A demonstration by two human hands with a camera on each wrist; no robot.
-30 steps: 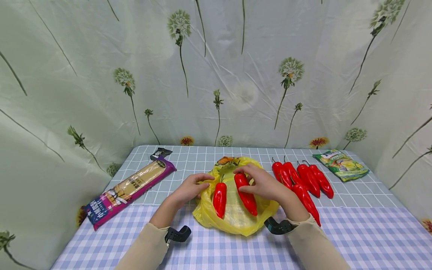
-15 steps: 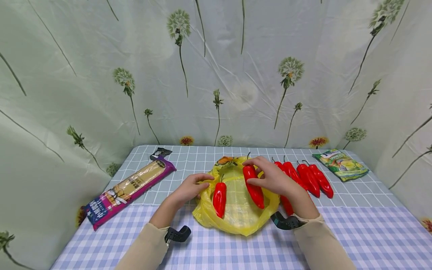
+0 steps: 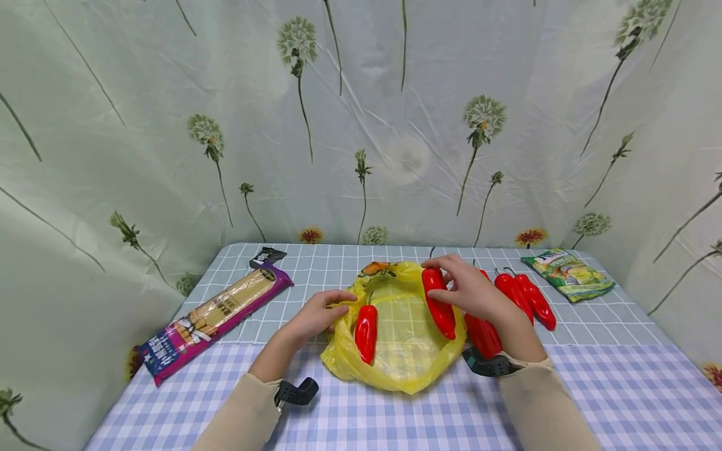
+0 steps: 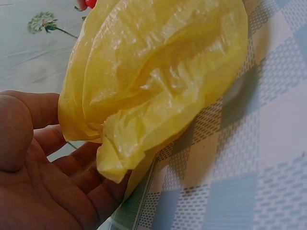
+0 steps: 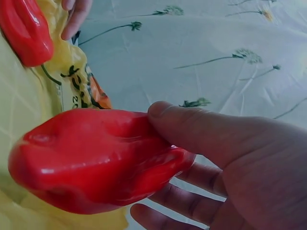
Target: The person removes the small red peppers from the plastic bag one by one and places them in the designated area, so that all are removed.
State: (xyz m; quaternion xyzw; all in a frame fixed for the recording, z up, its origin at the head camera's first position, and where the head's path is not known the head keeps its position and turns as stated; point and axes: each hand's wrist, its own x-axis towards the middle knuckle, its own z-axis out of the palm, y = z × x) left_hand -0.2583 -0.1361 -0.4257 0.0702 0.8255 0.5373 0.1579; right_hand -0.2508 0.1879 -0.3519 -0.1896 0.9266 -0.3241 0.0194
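Note:
A yellow plastic bag [image 3: 389,376] lies spread with its mouth up in the middle of the table. Inside it, on the left, rests one red chili pepper [image 3: 366,332]. My left hand [image 3: 319,314] holds the bag's left rim, the thumb [image 4: 41,106] on one side and the fingers curled behind the yellow film. Over the bag's right side, my right hand [image 3: 470,285] grips another red chili pepper [image 3: 439,304] between thumb and fingers, its stem pointing away and its tip toward me. In the right wrist view this chili pepper [image 5: 91,160] shows large and glossy.
Several more red chili peppers [image 3: 536,300] lie right of the bag, partly behind my right forearm. A green food packet [image 3: 570,275] is at the far right. On the left lie a long purple-edged packet [image 3: 217,319] and a small black packet [image 3: 267,257].
My right hand has lifted the chili pepper from within the bag and carried it right and slightly away, over the bag's right rim. My left hand has stayed at the left rim.

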